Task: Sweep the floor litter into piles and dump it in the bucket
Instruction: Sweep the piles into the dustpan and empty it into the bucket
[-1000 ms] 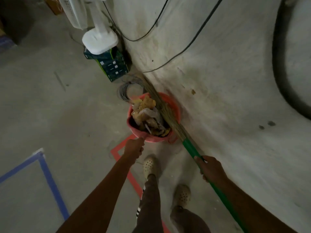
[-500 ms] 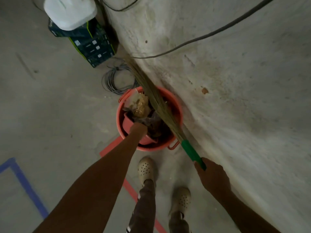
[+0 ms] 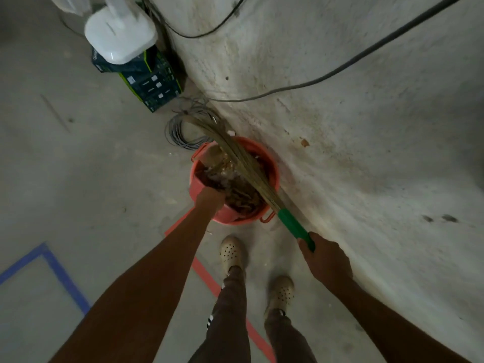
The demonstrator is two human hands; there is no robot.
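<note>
While left hand [image 3: 209,196] clenches dustpan [image 3: 200,179] over bucket [image 3: 272,176], right hand [image 3: 326,263] grips broom [image 3: 293,224] at five o'clock: light, stiff handle, springy bristles; hold by handle.

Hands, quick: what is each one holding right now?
Left hand: closed on the red dustpan, tipped over the orange bucket.
Right hand: closed on the broom's green handle.

Counted around the one orange bucket [image 3: 272,176]: one dustpan [image 3: 201,184], tipped over its near rim; one broom [image 3: 251,171], laid across its top; two hands, left hand [image 3: 209,199] and right hand [image 3: 326,260], and two shoes are recorded near its front; one wire coil [image 3: 180,132] and one dark crate [image 3: 154,85] are noted behind it.
</note>
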